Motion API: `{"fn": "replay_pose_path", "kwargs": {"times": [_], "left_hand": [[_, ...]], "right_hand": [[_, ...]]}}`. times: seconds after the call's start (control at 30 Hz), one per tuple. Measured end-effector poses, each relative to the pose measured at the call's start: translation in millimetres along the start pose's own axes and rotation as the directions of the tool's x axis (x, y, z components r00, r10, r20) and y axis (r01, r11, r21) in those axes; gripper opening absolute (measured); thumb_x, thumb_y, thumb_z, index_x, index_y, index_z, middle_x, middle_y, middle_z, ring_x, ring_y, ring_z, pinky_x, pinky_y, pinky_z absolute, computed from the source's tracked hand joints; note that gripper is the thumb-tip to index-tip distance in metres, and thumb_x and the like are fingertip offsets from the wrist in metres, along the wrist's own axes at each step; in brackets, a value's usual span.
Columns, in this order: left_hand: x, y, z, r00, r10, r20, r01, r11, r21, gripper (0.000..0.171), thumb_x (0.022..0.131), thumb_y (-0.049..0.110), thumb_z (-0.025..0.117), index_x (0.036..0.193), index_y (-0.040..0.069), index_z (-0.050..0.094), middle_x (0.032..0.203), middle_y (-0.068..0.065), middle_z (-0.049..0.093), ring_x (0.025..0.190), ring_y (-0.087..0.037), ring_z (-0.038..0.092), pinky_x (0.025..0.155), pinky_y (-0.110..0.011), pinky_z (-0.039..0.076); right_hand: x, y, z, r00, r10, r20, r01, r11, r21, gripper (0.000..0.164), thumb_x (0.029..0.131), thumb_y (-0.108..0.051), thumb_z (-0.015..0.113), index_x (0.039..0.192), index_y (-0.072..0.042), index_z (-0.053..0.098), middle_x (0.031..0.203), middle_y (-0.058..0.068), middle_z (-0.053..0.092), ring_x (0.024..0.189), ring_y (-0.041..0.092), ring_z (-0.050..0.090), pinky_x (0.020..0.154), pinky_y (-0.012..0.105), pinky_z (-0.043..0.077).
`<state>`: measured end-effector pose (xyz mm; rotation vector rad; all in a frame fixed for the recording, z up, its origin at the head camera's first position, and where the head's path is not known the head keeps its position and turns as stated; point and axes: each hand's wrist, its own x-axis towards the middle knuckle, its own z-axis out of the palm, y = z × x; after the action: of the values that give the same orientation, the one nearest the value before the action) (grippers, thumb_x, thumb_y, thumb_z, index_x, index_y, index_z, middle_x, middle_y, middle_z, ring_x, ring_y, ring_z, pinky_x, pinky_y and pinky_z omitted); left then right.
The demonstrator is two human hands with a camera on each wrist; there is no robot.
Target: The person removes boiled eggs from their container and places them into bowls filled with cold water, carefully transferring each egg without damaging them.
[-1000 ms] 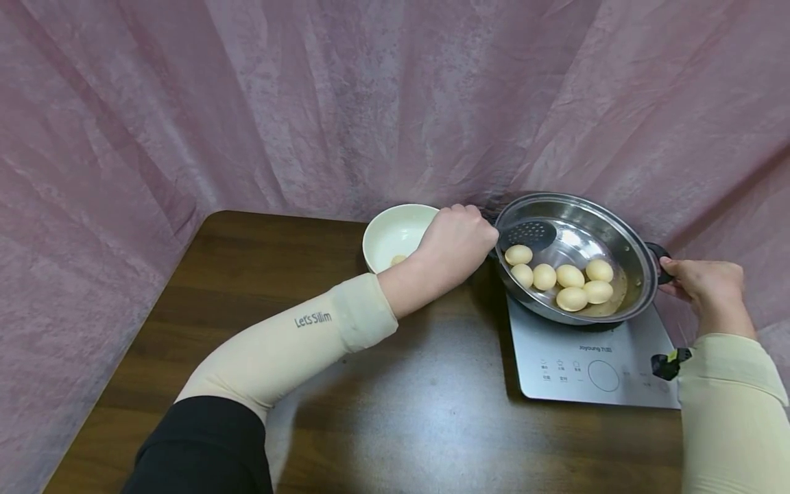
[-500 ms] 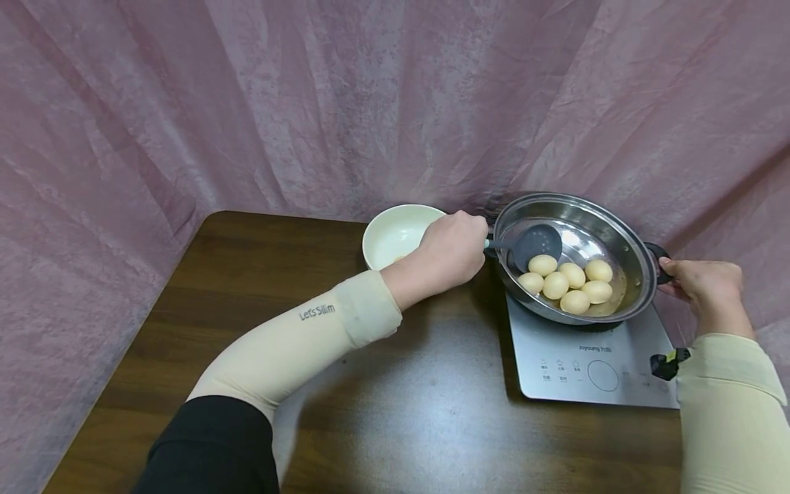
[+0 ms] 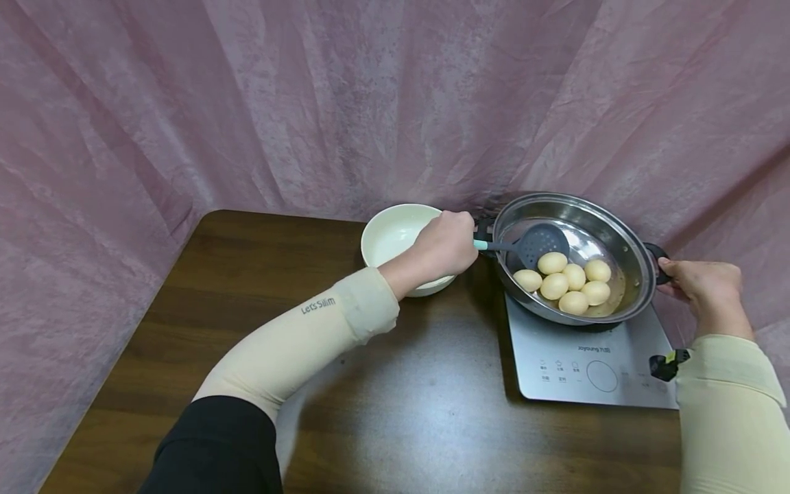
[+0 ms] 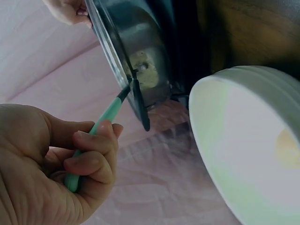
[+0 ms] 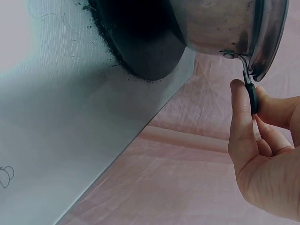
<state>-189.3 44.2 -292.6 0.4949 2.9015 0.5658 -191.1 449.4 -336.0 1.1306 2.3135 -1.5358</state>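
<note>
With curled fingers my left hand (image 3: 447,243) grips the mint-green handle of a grey slotted spoon (image 3: 543,241). The spoon's perforated head is inside a steel pot (image 3: 549,206), beside several pale yellow, egg-shaped pieces (image 3: 573,302). These lie grouped at the pot's near side in a little liquid. My right hand (image 3: 716,288) pinches the pot's black side handle (image 5: 252,98) between thumb and fingers. In the right wrist view the pot is tilted, its near wall raised off the cooktop. A white bowl (image 3: 395,233) stands below my left wrist, with one yellowish piece (image 4: 289,146) in it.
The silver induction cooktop (image 3: 555,381) sits under the pot on a dark brown wooden table (image 3: 259,274). A pink curtain (image 3: 345,103) hangs right behind the table. The bowl is close to the pot's left handle (image 3: 484,237).
My left hand has shifted slightly left, while the slotted spoon's head has moved right inside the pot. The left-hand pieces have shifted right. My right hand keeps its place.
</note>
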Motion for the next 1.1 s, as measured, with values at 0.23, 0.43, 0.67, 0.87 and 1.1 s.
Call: {"fn": "replay_pose_path", "kwargs": {"times": [0.23, 0.43, 0.67, 0.87, 1.1], "left_hand": [[4.9, -5.6, 3.0, 0.999, -0.033, 0.023, 0.034, 0.996, -0.084, 0.016, 0.084, 0.012, 0.050, 0.070, 0.015, 0.058, 0.065, 0.002, 0.047, 0.056, -0.016, 0.043, 0.048, -0.025, 0.035], [6.6, -7.9, 4.4, 0.997, -0.060, 0.046, 0.065, 0.989, -0.130, 0.022, 0.089, 0.019, 0.050, 0.070, 0.014, 0.059, 0.066, 0.000, 0.050, 0.056, -0.016, 0.047, 0.048, -0.024, 0.038], [6.7, -8.9, 4.8, 0.998, -0.058, -0.002, 0.057, 0.989, -0.135, 0.026, 0.088, 0.018, 0.050, 0.062, 0.015, 0.054, 0.061, 0.001, 0.047, 0.057, -0.017, 0.049, 0.050, -0.026, 0.041], [6.4, -11.5, 4.7, 0.997, -0.071, -0.026, 0.066, 0.987, -0.149, 0.029, 0.086, 0.016, 0.048, 0.058, 0.017, 0.050, 0.059, 0.002, 0.045, 0.058, -0.018, 0.050, 0.051, -0.027, 0.041], [4.4, -15.1, 3.1, 0.998, -0.057, -0.028, 0.051, 0.982, -0.182, 0.032, 0.083, 0.012, 0.046, 0.052, 0.017, 0.044, 0.052, 0.005, 0.037, 0.051, -0.015, 0.043, 0.047, -0.025, 0.036]], "right_hand": [[-3, 0, -4, 1.000, 0.006, -0.011, -0.006, 1.000, -0.011, 0.032, 0.077, -0.032, 0.074, 0.092, -0.014, 0.052, 0.056, -0.008, 0.058, 0.053, 0.008, 0.065, 0.060, 0.027, 0.056], [-3, 1, -7, 1.000, 0.018, -0.011, -0.018, 0.999, 0.035, 0.026, 0.074, -0.031, 0.077, 0.078, -0.016, 0.056, 0.057, -0.007, 0.058, 0.053, 0.009, 0.064, 0.059, 0.028, 0.056], [-5, 3, -9, 1.000, 0.010, -0.022, -0.011, 0.999, -0.042, 0.034, 0.079, -0.035, 0.072, 0.096, -0.015, 0.052, 0.058, -0.010, 0.057, 0.055, 0.006, 0.064, 0.060, 0.026, 0.056], [-6, 3, -11, 1.000, 0.009, -0.018, -0.010, 0.998, -0.055, 0.037, 0.077, -0.037, 0.073, 0.097, -0.014, 0.051, 0.059, -0.010, 0.057, 0.056, 0.006, 0.064, 0.061, 0.026, 0.056], [-5, 4, -12, 1.000, 0.015, -0.018, -0.016, 0.998, -0.057, 0.043, 0.075, -0.040, 0.074, 0.099, -0.014, 0.050, 0.058, -0.010, 0.058, 0.056, 0.006, 0.065, 0.061, 0.026, 0.056]]}}
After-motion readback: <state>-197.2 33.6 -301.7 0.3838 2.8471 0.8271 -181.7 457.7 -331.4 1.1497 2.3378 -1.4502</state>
